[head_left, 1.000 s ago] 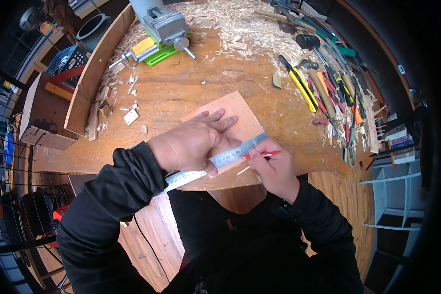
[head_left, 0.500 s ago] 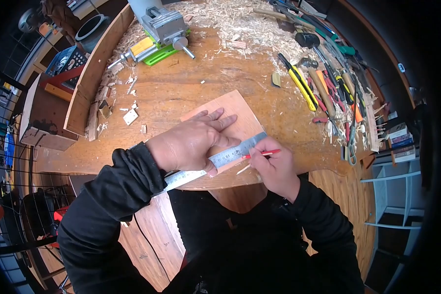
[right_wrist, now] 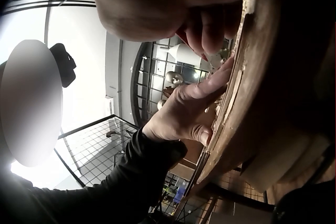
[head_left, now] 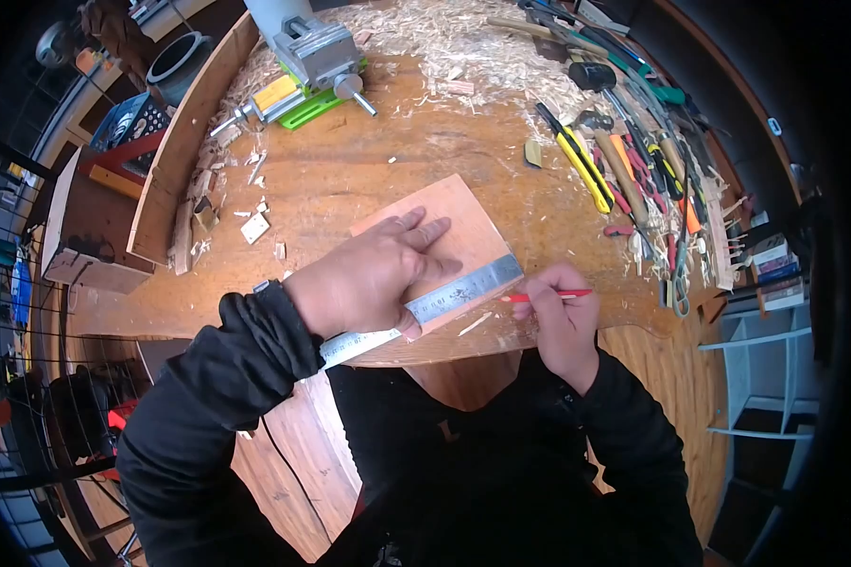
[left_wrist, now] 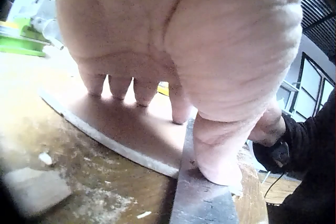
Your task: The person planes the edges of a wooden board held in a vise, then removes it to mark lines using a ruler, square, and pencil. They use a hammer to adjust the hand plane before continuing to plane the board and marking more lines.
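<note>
A thin wooden board [head_left: 463, 227] lies near the bench's front edge with a steel ruler [head_left: 454, 295] across its lower side. My left hand [head_left: 373, 269] presses on both, fingers spread; in the left wrist view the fingertips of the left hand [left_wrist: 178, 61] touch the board [left_wrist: 121, 124] and its thumb rests on the ruler [left_wrist: 202, 198]. My right hand [head_left: 563, 317] pinches a red pencil [head_left: 572, 294], whose tip is just beyond the board's right corner. Curled fingers of the right hand [right_wrist: 184, 8] show in the right wrist view.
A vise [head_left: 323, 57] with a green base stands at the back left. Wood shavings [head_left: 425, 38] cover the back. Along the right lie a yellow cutter [head_left: 581, 165], a mallet [head_left: 593, 77] and several other tools. Small wood scraps [head_left: 254, 228] lie at the left.
My right hand with the red pencil has moved right, off the ruler's end and away from the board. The left hand, board and ruler stay nearly where they were.
</note>
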Demonstrator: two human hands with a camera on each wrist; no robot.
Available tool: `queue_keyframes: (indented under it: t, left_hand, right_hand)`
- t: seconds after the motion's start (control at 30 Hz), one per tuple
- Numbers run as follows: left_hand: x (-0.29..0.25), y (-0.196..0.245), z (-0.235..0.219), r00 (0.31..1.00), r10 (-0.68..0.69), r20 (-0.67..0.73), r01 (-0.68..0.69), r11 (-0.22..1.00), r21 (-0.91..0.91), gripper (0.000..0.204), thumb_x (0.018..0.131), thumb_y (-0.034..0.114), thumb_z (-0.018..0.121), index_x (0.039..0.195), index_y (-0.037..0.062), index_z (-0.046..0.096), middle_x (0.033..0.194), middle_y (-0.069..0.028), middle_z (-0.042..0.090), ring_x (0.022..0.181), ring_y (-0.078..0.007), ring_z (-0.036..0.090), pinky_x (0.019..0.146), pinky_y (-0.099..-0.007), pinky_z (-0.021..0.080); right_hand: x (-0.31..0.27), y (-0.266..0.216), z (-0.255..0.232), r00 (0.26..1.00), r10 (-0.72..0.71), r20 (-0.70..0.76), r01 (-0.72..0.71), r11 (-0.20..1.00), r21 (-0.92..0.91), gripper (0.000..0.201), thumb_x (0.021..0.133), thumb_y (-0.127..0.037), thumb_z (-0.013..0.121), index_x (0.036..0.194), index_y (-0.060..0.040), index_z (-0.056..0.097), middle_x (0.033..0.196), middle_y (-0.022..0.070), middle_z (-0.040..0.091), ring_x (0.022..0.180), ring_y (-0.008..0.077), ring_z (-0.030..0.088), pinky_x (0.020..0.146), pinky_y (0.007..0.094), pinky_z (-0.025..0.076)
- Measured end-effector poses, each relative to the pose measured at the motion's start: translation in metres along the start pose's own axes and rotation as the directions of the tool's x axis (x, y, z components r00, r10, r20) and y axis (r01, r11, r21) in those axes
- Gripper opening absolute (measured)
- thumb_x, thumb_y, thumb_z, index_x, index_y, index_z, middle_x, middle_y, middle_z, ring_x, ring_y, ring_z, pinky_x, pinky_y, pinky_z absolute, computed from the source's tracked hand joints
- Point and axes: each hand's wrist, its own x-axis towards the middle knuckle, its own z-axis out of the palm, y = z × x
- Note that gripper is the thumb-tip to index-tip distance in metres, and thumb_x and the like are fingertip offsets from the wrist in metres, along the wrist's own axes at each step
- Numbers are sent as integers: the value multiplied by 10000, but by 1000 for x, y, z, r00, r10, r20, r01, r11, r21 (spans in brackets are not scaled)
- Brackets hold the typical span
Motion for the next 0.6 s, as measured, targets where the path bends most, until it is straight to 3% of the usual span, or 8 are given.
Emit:
queue_keyframes:
  t: [0.03, 0.1, 0.13, 0.2, 0.23, 0.3, 0.4, 0.6]
  left_hand:
    - [-1, 5, -3, 1000, 3, 5, -3, 1000, 4, 903, 613, 222, 979, 1451, 147, 654, 1651, -270, 389, 1521, -494, 354, 1262, -482, 301]
    - [-5, 19, -10, 987, -148, -57, 149, 989, 15, 662, 627, 254, 971, 1201, 30, 729, 1429, -283, 578, 1380, -488, 494, 1147, -509, 405]
    - [-7, 25, -11, 989, -143, -48, 144, 989, 22, 662, 627, 254, 971, 1201, 30, 729, 1429, -283, 578, 1380, -488, 494, 1147, -509, 405]
    - [-13, 35, -10, 965, -258, -33, 260, 947, 186, 463, 677, 303, 949, 943, 21, 696, 1104, -214, 693, 1137, -434, 640, 950, -518, 495]
    - [-15, 36, -8, 967, -253, -26, 253, 947, 197, 463, 677, 303, 949, 943, 21, 696, 1104, -214, 693, 1137, -434, 640, 950, -518, 495]
    - [-19, 34, 1, 920, -391, 29, 387, 917, 101, 403, 745, 325, 917, 847, 40, 650, 935, -180, 714, 945, -412, 701, 801, -496, 534]
    - [-24, 39, 9, 926, -373, -49, 376, 924, 69, 381, 784, 324, 899, 863, 35, 664, 867, -184, 701, 832, -413, 703, 727, -472, 548]
    - [-29, 43, 16, 919, -386, -80, 383, 923, -44, 337, 827, 214, 876, 980, 21, 646, 914, -194, 722, 886, -402, 720, 765, -455, 560]
  right_hand:
    - [-4, -2, -4, 1000, 23, -15, -23, 1000, 12, 124, 1055, -52, 573, 940, -23, 606, 826, 31, 633, 749, 77, 604, 701, 242, 499]
    - [-16, -3, -10, 999, 12, -45, -12, 1000, 3, 114, 1062, -60, 575, 969, -11, 620, 843, 39, 642, 764, 83, 615, 710, 243, 504]
    - [-21, -3, -12, 998, 3, -67, -4, 1000, -12, 113, 1069, -69, 577, 998, 0, 634, 861, 47, 651, 780, 90, 625, 719, 244, 508]
    - [-28, -7, -12, 994, -65, -84, 56, 994, -99, 111, 1073, -73, 581, 1046, 13, 645, 878, 55, 656, 796, 100, 636, 733, 251, 517]
    - [-30, -8, -12, 988, -131, -83, 113, 975, -194, 128, 1077, -78, 585, 1095, 27, 656, 895, 63, 662, 813, 110, 647, 746, 258, 525]
    - [-34, 3, -14, 984, -148, -100, 129, 977, -172, 136, 1071, -75, 599, 1132, 32, 659, 912, 75, 669, 828, 120, 655, 759, 267, 532]
    - [-34, 2, -15, 977, -183, -108, 155, 962, -226, 151, 1045, -57, 637, 1164, 31, 664, 953, 97, 684, 857, 146, 673, 778, 288, 543]
    - [-28, 7, -14, 971, -218, -92, 169, 911, -376, 319, 900, -41, 766, 1198, 0, 659, 1083, 152, 705, 999, 276, 700, 885, 376, 549]
